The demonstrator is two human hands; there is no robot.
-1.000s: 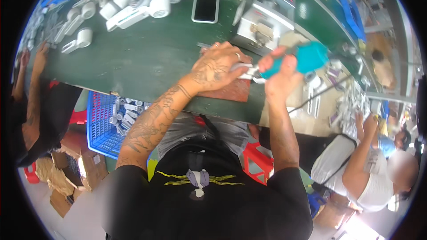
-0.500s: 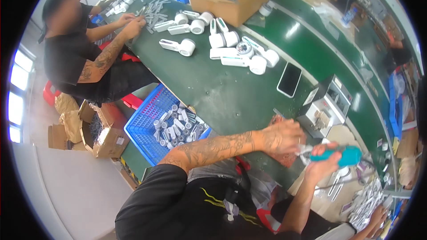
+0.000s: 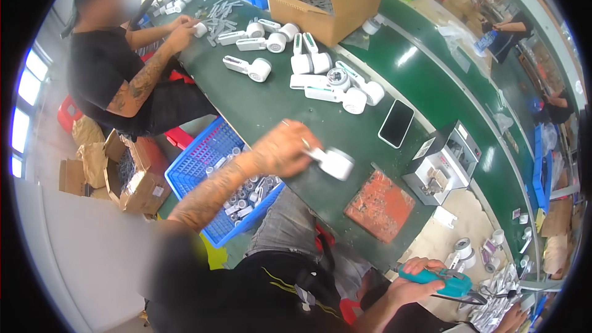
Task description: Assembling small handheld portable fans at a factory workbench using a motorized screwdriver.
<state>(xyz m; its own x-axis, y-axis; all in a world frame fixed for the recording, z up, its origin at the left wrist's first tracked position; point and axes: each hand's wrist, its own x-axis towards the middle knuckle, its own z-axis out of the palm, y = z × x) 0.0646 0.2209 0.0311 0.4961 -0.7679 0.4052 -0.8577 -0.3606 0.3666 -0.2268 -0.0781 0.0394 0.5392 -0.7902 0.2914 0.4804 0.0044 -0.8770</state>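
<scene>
My left hand [image 3: 285, 149] grips the handle of a white handheld device with a round head [image 3: 337, 164], held over the green table and slightly blurred. In my right hand [image 3: 414, 283] is a teal electric screwdriver [image 3: 453, 283], low at the near right, with a dark cord trailing from its rear end. Between the two hands a worn reddish square pad [image 3: 380, 206] lies on the table. Several finished-looking white devices [image 3: 353, 100] of the same shape rest farther back, one with its round end facing up.
A blue basket [image 3: 196, 154] of small white and grey parts stands at the table's left edge. Beside the pad are a metal-fronted machine [image 3: 441, 169] and a phone [image 3: 396, 123]. An open cardboard box [image 3: 345, 9] stands at the back. A co-worker [image 3: 102, 68] sits far left.
My left hand has swung left from the pad, carrying the white device. My right hand has drawn the screwdriver down toward me. The pad is now uncovered.
</scene>
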